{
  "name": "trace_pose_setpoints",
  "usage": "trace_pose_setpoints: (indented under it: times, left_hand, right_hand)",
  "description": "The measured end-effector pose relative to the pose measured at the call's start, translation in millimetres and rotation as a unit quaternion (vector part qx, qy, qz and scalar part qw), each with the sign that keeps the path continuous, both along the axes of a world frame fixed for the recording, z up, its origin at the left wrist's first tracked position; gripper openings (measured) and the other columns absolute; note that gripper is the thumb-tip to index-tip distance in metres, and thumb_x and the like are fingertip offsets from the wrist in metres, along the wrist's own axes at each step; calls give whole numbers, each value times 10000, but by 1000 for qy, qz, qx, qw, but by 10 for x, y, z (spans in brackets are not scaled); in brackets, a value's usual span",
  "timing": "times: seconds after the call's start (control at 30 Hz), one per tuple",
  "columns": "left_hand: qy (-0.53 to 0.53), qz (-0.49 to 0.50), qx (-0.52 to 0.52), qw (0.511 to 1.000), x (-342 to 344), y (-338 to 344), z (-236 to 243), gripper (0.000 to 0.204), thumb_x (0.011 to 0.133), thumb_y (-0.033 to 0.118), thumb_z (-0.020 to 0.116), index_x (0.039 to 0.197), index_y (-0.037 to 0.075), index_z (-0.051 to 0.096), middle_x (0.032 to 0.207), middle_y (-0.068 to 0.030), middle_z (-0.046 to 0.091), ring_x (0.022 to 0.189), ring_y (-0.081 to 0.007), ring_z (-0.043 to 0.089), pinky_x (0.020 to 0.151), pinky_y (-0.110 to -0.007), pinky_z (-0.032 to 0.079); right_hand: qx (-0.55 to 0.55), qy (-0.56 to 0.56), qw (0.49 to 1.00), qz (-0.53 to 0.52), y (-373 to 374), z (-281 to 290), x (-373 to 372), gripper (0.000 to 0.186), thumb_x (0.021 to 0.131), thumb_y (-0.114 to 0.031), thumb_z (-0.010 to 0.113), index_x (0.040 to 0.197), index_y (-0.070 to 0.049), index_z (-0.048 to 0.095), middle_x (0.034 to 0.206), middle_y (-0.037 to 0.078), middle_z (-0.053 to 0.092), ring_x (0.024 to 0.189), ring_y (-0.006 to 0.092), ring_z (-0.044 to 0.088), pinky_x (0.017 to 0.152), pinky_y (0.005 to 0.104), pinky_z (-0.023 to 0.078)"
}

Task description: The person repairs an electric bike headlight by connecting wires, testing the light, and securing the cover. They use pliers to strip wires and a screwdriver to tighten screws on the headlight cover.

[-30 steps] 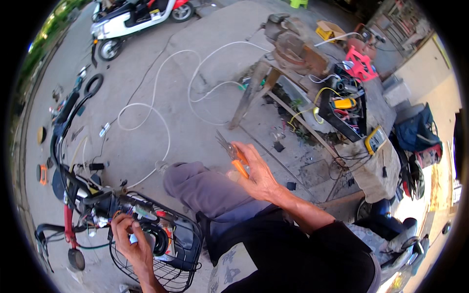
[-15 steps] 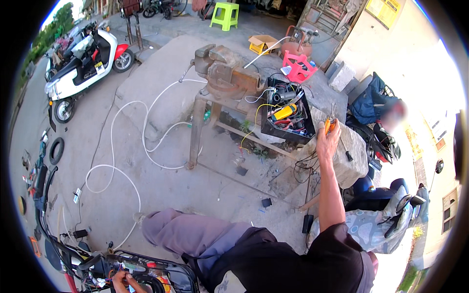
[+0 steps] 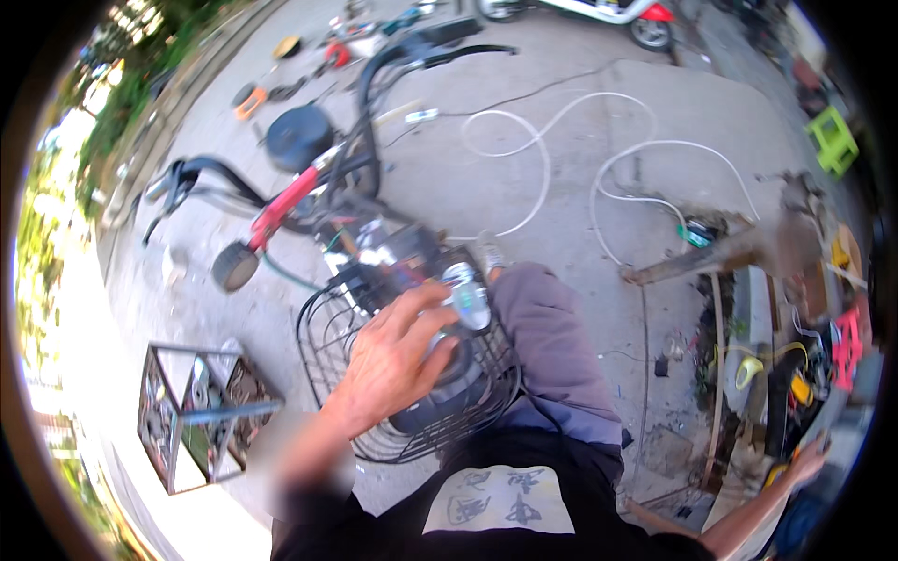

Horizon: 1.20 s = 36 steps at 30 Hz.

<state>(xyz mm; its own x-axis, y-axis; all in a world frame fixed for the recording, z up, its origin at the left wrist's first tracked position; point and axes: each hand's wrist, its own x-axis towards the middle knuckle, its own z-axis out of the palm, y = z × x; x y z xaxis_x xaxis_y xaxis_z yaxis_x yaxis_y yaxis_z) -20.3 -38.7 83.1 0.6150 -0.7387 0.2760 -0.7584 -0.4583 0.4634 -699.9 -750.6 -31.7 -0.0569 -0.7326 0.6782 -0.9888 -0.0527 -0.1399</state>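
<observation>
My left hand is over the black wire basket on the bike's front, fingers bent and apart, beside exposed wiring and a glossy pale part. Whether its fingertips touch anything is unclear in the blur. At the far lower right my right hand reaches onto the stone ledge by a small orange-yellow item. It is small and smeared, so I cannot make out what, if anything, it holds.
Red-and-black handlebars rise ahead. A metal parts rack stands left. White hose loops over the concrete. The vise bench, pink stool and green stool are right. A white scooter stands behind.
My view has swung left from the bench to the bike. My left hand has risen over the basket. My right hand, earlier raised with orange-handled pliers, is now low at the far right.
</observation>
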Motion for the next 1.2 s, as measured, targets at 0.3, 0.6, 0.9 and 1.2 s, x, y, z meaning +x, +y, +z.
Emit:
trace_pose_setpoints:
  times: [0.3, 0.6, 0.9, 1.2]
  left_hand:
    - [46, 133, 118, 983, -137, 594, -65, 853, 782, 333, 1022, 1494, 75, 629, 1626, -160, 606, 1474, -421, 599, 1189, -527, 525]
    - [68, 105, 101, 987, -227, 488, -252, 757, 837, 293, 984, 1462, 42, 639, 1571, -157, 667, 1437, -394, 623, 1188, -506, 525]
    - [57, 116, 98, 987, -297, 494, -251, 725, 846, 270, 978, 1455, 52, 652, 1568, -164, 675, 1433, -388, 630, 1191, -505, 523]
    - [124, 133, 55, 982, -274, 489, -270, 748, 837, 228, 987, 1483, 57, 652, 1561, -169, 667, 1465, -393, 612, 1226, -507, 504]
  right_hand:
    - [5, -276, 847, 454, 2012, 480, 3108, 408, 1191, -127, 655, 1576, 7, 644, 1445, 127, 759, 1304, 199, 711, 1130, 347, 582]
    - [385, -344, 514, 685, 4346, -115, 5102, 442, 1059, 75, 710, 1494, 21, 656, 1275, 150, 764, 1035, 184, 748, 927, 328, 618]
    - [518, -317, 422, 673, 4960, 2, 5863, 674, 1028, -14, 819, 1642, 6, 544, 1379, 183, 726, 1034, 198, 747, 875, 335, 615]
    - [546, -265, 411, 680, 5123, -128, 6075, 734, 1017, -43, 829, 1672, 33, 508, 1422, 214, 721, 1027, 204, 738, 837, 342, 625]
